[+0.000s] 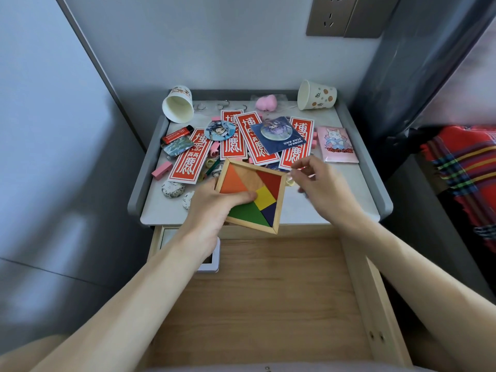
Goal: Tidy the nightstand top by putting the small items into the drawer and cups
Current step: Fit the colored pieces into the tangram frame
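Observation:
My left hand [214, 204] grips a wooden-framed tangram puzzle [257, 196] with coloured pieces, held tilted above the front edge of the nightstand top [346, 202]. My right hand [319, 183] hovers just right of the puzzle, fingers loosely curled, blurred; whether it holds anything I cannot tell. The wooden drawer [268, 291] below stands pulled out. Two paper cups lie on their sides at the back: one at the left [178, 106], one at the right [316, 95].
Scattered on top: several red paper strips [190, 159], a round badge [220, 130], a blue card with a disc [279, 135], a pink packet [336, 145], a red lighter [177, 134], pink erasers [161, 170], a pink squishy toy [265, 102]. A white-framed item [210, 261] lies in the drawer's left.

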Tool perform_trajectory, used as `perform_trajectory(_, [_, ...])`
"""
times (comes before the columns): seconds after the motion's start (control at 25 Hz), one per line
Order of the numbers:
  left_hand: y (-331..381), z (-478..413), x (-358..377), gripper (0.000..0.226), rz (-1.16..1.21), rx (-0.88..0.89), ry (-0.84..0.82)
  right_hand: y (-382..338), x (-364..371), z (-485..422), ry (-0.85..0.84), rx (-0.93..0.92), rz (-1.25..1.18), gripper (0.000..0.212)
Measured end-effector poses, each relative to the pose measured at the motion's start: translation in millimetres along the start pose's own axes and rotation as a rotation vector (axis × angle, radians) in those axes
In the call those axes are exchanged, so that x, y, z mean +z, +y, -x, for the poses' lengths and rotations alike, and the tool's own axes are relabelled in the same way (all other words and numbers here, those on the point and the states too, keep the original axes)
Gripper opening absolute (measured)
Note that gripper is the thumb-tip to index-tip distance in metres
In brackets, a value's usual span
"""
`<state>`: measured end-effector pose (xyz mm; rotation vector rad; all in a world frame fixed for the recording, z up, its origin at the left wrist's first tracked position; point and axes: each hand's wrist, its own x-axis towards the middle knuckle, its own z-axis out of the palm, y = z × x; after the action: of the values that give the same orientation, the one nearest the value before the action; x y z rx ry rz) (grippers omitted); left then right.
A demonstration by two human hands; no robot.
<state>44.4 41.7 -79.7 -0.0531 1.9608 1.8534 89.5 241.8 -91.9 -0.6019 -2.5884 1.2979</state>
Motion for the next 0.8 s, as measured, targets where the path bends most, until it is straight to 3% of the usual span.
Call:
perform_trajectory(0.08, [0.6,-0.8,-2.4,0.034,0.007,-0.009,0.003,13.2,-18.3,-3.8,0.018,-0.021,0.531,0.025])
perform_trajectory(0.16, [0.1,-0.6,-2.0,0.035,0.003,-0.014,-0.005,22.0,-28.8,-3.4,-0.032,0.072,0.767,0.038])
perform_trajectory(0.48, [-2.9,-0.7,0.6,0.036,-0.023,-0.036,-0.018,24.7,-23.3,-7.3,-0.082,0.151,0.81,0.032])
perform_trajectory(0.6, [-3.0,-2.1,0.2,0.034,-0.039,-0.03,-0.036,16.6,-28.4,-3.3,0.004,0.006,0.598,0.023])
perform_trajectory(0.72, [-3.1,-2.0,2.0,0.034,-0.103,-0.038,-0.097,-13.7,-34.1,2.4,0.093,-0.14,0.01,0.011])
perform_trajectory(0.8, [-3.8,-0.7,4.5,0.038,-0.153,-0.056,-0.122,-28.1,-28.8,3.2,0.022,-0.196,-0.211,0.02])
